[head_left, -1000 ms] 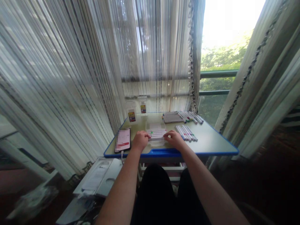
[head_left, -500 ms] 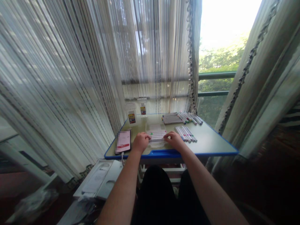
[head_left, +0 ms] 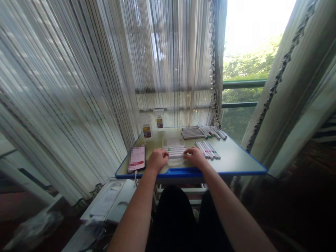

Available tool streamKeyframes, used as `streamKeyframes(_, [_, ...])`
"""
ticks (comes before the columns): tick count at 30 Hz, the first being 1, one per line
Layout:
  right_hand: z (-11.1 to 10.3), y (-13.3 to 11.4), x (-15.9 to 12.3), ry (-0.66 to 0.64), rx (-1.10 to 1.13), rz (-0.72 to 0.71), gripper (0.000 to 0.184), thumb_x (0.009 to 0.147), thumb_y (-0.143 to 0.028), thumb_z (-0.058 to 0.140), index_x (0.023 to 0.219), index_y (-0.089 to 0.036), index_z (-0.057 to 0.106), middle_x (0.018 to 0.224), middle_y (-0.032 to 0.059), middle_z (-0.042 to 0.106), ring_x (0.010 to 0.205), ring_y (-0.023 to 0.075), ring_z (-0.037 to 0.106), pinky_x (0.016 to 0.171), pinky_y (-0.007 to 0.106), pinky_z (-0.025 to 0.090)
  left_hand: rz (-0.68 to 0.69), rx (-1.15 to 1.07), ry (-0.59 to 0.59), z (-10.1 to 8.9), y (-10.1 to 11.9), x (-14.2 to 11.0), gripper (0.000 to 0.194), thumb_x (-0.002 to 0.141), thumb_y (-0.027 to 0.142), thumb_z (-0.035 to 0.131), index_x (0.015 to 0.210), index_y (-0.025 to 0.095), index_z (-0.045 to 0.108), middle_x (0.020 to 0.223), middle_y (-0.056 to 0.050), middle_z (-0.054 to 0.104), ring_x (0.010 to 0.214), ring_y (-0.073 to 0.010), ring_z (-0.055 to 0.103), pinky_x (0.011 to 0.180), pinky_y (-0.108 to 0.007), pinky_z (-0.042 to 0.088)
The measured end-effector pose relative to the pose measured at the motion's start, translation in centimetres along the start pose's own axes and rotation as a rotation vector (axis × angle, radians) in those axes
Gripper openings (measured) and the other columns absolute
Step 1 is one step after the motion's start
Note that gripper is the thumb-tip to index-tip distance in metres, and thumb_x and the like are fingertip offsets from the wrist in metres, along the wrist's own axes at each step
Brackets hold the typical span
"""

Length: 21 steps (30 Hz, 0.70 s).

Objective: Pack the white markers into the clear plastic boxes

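White markers (head_left: 176, 152) still lie between left hand (head_left: 158, 159) and right hand (head_left: 195, 156), whose narrowed fingers keep holding the ends.

A home, seemingly, with striped curtains (head_left: 170, 63) and a small blue-edged desk (head_left: 236, 159).

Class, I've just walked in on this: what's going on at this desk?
A person's left hand and right hand are at opposite ends of a row of pale markers in a clear plastic case. More markers lie just right of the case, with a larger group farther back. A lit phone lies on the left.
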State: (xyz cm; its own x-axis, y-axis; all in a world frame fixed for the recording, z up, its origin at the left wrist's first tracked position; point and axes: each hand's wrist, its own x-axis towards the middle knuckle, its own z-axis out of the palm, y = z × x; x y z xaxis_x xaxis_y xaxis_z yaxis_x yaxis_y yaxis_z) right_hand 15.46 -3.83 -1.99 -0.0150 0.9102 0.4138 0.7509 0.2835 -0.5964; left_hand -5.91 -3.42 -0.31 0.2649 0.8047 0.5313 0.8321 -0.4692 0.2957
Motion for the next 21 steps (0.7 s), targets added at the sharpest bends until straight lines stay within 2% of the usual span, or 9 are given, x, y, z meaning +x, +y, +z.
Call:
streamKeyframes(7, [-0.25, -0.27, -0.06, -0.024, -0.014, 0.027, 0.02, 0.07, -0.024, 0.064, 0.084, -0.016, 0.075, 0.08, 0.0064, 0.064, 0.07, 0.0151, 0.057, 0.069, 0.025, 0.043, -0.028, -0.086, 0.01, 0.15, -0.26, 0.01, 0.01, 0.069, 0.016, 0.06, 0.072, 0.019, 0.07, 0.08, -0.003, 0.068, 0.082, -0.0177, 0.06, 0.081, -0.029, 0.045])
streamKeyframes(14, [-0.3, -0.32, -0.1, -0.023, -0.006, 0.025, 0.019, 0.07, -0.024, 0.064, 0.085, -0.016, 0.075, 0.081, 0.0064, 0.064, 0.071, 0.0154, 0.058, 0.069, 0.024, 0.043, -0.099, -0.176, -0.048, -0.1, -0.19, 0.04, 0.012, 0.067, 0.018, 0.06, 0.075, 0.018, 0.069, 0.081, -0.003, 0.068, 0.078, -0.0156, 0.061, 0.074, -0.025, 0.046])
streamKeyframes(21, [-0.15, -0.01, -0.09, -0.015, 0.025, 0.007, 0.016, 0.071, -0.025, 0.064, 0.081, -0.019, 0.074, 0.079, 0.0051, 0.064, 0.07, 0.0152, 0.057, 0.069, 0.025, 0.043, -0.118, -0.164, -0.057, -0.11, -0.25, 0.07, 0.014, 0.065, 0.017, 0.061, 0.076, 0.018, 0.069, 0.082, -0.003, 0.069, 0.079, -0.0161, 0.062, 0.074, -0.025, 0.047])
